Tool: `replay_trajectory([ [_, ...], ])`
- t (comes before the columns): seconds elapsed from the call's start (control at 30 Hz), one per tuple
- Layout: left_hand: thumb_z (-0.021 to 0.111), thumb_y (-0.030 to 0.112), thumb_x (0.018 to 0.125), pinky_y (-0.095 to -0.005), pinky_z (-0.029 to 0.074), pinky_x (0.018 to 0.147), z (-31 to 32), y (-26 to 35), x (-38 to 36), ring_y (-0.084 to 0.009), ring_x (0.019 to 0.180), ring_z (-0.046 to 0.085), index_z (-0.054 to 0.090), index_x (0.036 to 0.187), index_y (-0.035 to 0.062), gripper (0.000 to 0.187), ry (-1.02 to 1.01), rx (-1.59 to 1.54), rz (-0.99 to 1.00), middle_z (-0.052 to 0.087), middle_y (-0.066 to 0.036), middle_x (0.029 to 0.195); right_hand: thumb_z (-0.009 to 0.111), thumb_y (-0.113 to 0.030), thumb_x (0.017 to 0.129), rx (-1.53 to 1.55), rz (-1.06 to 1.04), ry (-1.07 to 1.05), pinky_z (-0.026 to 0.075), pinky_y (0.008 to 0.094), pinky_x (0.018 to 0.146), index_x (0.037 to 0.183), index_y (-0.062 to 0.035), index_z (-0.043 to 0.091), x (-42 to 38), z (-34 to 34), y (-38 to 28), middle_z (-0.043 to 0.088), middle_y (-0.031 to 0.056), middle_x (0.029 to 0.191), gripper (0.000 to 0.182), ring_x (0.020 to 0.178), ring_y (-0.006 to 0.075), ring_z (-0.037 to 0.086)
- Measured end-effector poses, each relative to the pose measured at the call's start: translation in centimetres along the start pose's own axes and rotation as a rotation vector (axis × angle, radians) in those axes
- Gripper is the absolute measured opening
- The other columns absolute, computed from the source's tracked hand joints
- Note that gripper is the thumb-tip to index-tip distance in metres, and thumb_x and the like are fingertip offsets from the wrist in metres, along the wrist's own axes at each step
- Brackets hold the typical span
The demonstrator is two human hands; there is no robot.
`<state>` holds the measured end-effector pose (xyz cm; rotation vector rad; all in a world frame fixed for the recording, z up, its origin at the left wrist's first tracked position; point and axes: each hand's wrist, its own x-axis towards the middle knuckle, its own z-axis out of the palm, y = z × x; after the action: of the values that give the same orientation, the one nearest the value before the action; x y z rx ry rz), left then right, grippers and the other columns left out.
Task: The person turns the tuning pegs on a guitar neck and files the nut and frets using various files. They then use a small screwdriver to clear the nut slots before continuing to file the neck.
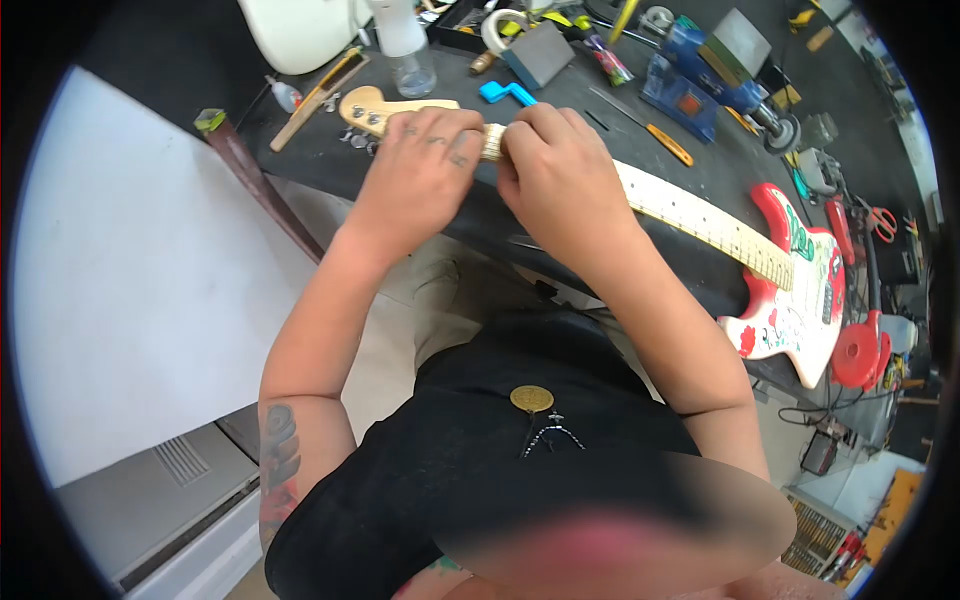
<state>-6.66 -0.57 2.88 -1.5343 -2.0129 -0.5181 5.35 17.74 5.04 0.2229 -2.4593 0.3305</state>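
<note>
An electric guitar lies along the bench's near edge, with its red and white painted body at the right and its pale maple headstock at the left. My left hand is closed over the guitar neck beside the headstock, where several tuners show. A short way along the same neck, my right hand is closed too, its fingers curled down and thumb tucked in. A small stretch of fretboard shows between both hands. The fingertips of both are hidden, so any small item in them cannot be seen.
Behind my hands lie a blue string winder, an orange-handled tool, a grey block and a clear bottle. A blue bench vise stands at the back right. A brush rests near the headstock.
</note>
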Motion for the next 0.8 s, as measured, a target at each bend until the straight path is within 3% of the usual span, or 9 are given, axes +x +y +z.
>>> replay_trajectory([
  [0.07, 0.08, -0.001, 0.085, -0.0481, 0.05, 0.104, -0.4, 0.0, 0.1, -0.032, 0.122, 0.067, 0.068, 0.117, 0.0035, 0.035, -0.022, -0.04, 0.019, 0.069, -0.009, 0.133, 0.082, -0.007, 0.085, -0.009, -0.01, -0.063, 0.059, 0.0458, 0.09, 0.103, -0.0007, 0.073, 0.4, 0.0, -0.4, 0.071, 0.0129, 0.106, 0.021, 0.102, 0.0343, 0.07],
  [0.23, 0.077, 0.0, 0.085, -0.0499, 0.05, 0.112, -1.9, -0.6, 0.6, -0.0338, 0.129, 0.065, 0.067, 0.129, 0.0018, 0.045, -0.186, -0.06, 0.032, 0.068, -0.008, 0.14, 0.075, -0.006, 0.083, -0.099, -0.058, -0.111, 0.06, 0.0419, 0.086, 0.099, -0.001, 0.071, 0.4, -0.4, -0.6, 0.069, 0.0127, 0.108, 0.017, 0.102, 0.0343, 0.07],
  [0.33, 0.073, 0.003, 0.088, -0.0537, 0.05, 0.114, -2.0, -0.5, 0.7, -0.0371, 0.132, 0.064, 0.065, 0.129, -0.0012, 0.042, -0.233, -0.006, 0.091, 0.066, -0.014, 0.144, 0.071, -0.008, 0.085, -0.17, -0.053, -0.156, 0.06, 0.0413, 0.081, 0.098, -0.0013, 0.07, 1.0, -0.6, -1.0, 0.067, 0.0134, 0.106, 0.015, 0.099, 0.0338, 0.069],
  [0.4, 0.069, 0.004, 0.092, -0.0558, 0.05, 0.113, -0.7, -1.1, -0.4, -0.0415, 0.134, 0.062, 0.063, 0.131, -0.0046, 0.041, -0.096, 0.091, 0.166, 0.063, -0.022, 0.143, 0.066, -0.016, 0.088, -0.275, -0.081, -0.17, 0.054, 0.045, 0.073, 0.098, -0.0048, 0.072, 0.6, 0.4, -0.4, 0.064, 0.012, 0.104, 0.017, 0.099, 0.032, 0.066],
  [0.43, 0.067, 0.004, 0.092, -0.0575, 0.048, 0.113, -0.2, -1.5, -0.5, -0.0447, 0.134, 0.06, 0.06, 0.132, -0.0064, 0.042, -0.125, 0.03, 0.152, 0.06, -0.027, 0.143, 0.065, -0.019, 0.088, -0.312, -0.117, -0.136, 0.052, 0.0449, 0.073, 0.097, -0.0065, 0.073, 0.6, 0.8, -0.1, 0.063, 0.0114, 0.104, 0.017, 0.099, 0.0306, 0.065],
  [0.53, 0.074, 0.0, 0.086, -0.057, 0.044, 0.11, -0.1, -1.9, 0.0, -0.0434, 0.131, 0.059, 0.058, 0.126, -0.0023, 0.043, -0.093, -0.088, 0.139, 0.056, -0.022, 0.14, 0.065, -0.017, 0.089, -0.297, -0.184, -0.089, 0.049, 0.0426, 0.073, 0.091, -0.0059, 0.07, 1.2, 0.6, -0.2, 0.06, 0.0099, 0.097, 0.013, 0.093, 0.0282, 0.062],
  [0.57, 0.065, 0.006, 0.094, -0.0547, 0.042, 0.107, -0.5, -1.8, 0.3, -0.0383, 0.13, 0.057, 0.059, 0.122, -0.0022, 0.029, -0.101, -0.085, 0.148, 0.055, -0.02, 0.136, 0.065, -0.018, 0.09, -0.33, -0.224, -0.095, 0.05, 0.041, 0.073, 0.09, -0.0051, 0.07, 1.4, 0.4, -0.2, 0.059, 0.0099, 0.096, 0.014, 0.093, 0.0275, 0.061],
  [0.8, 0.073, -0.004, 0.089, -0.0536, 0.041, 0.11, -0.5, -2.7, 0.3, -0.0402, 0.13, 0.059, 0.058, 0.121, -0.0022, 0.036, -0.148, -0.185, 0.175, 0.056, -0.021, 0.138, 0.067, -0.018, 0.089, -0.395, -0.333, -0.096, 0.051, 0.0368, 0.07, 0.092, -0.0039, 0.07, 1.1, 0.7, 0.8, 0.057, 0.0097, 0.094, 0.014, 0.089, 0.0257, 0.062],
])
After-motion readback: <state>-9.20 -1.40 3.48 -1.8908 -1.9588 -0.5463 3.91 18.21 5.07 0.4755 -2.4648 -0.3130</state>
